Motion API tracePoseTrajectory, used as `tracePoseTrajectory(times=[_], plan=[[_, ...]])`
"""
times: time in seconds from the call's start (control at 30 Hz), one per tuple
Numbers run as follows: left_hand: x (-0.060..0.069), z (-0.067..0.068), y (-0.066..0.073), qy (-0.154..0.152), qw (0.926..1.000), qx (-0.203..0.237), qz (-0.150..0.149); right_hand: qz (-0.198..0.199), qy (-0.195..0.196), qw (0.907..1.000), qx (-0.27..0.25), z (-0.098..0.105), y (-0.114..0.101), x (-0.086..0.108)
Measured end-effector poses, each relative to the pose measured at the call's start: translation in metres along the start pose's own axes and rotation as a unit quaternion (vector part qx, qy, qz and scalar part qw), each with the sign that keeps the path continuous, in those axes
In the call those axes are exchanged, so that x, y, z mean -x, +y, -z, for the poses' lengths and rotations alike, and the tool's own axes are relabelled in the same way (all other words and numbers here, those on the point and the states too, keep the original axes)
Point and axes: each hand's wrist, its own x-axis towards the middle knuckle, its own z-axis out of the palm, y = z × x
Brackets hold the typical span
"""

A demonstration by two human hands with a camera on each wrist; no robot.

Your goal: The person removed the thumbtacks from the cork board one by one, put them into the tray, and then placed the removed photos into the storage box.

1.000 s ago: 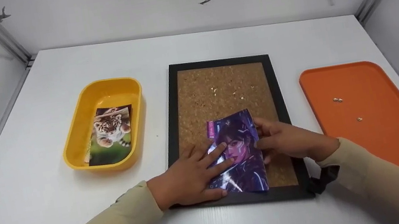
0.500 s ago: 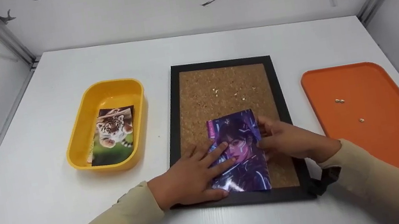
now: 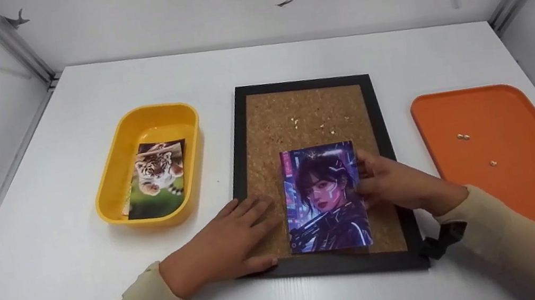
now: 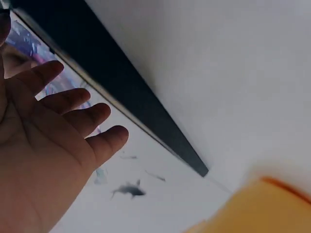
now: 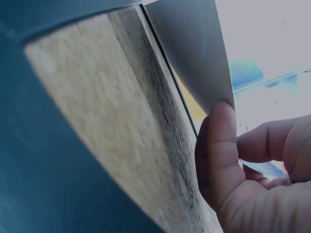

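Observation:
In the head view, my right hand (image 3: 404,184) pinches a glossy picture card (image 3: 326,199) by its right edge. Printed on the card is a purple portrait. It is over the lower half of a black-framed cork board (image 3: 268,117). The right wrist view shows the card's pale back (image 5: 199,53) standing off the cork, thumb on one side and fingers on the other. My left hand (image 3: 223,243) is apart from the card, over the board's lower left edge with fingers spread. Its palm and straight fingers appear in the left wrist view beside the dark frame (image 4: 107,68).
Left of the board, a yellow tub (image 3: 160,114) holds a tiger picture (image 3: 157,181) with another sheet partly under it. On the right is an orange tray (image 3: 528,200) with a few small gold pins (image 3: 463,136). More gold bits (image 3: 295,123) show on the cork's upper part.
My left hand has come off the card and moved left. The card, bent and turned before, now looks flatter and straighter. My right hand keeps its hold on the right edge.

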Motion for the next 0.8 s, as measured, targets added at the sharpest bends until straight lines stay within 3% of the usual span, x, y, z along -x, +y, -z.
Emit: tracePoseTrajectory(times=[0.13,0.27,0.37,0.5,0.63,0.8], plan=[[0.021,0.01,-0.002,0.033,0.9989,0.017,0.027,0.0,0.004,1.0,-0.005,0.004,0.002,0.002],[0.041,0.016,-0.012,0.116,0.9921,0.01,0.046,0.006,0.002,1.0,-0.003,0.008,0.002,0.003],[0.056,0.017,-0.027,0.186,0.9805,-0.013,0.063,0.015,0.001,0.9999,0.003,0.01,0.001,0.004],[0.071,0.017,-0.049,0.254,0.9584,-0.042,0.122,0.029,-0.002,0.9995,0.015,0.012,0.0,0.005],[0.085,0.021,-0.069,0.287,0.941,-0.042,0.174,0.047,-0.014,0.9986,0.02,0.014,0.0,0.006],[0.103,0.03,-0.091,0.275,0.9359,0.002,0.221,0.055,-0.013,0.9982,0.023,0.013,-0.003,0.006]])
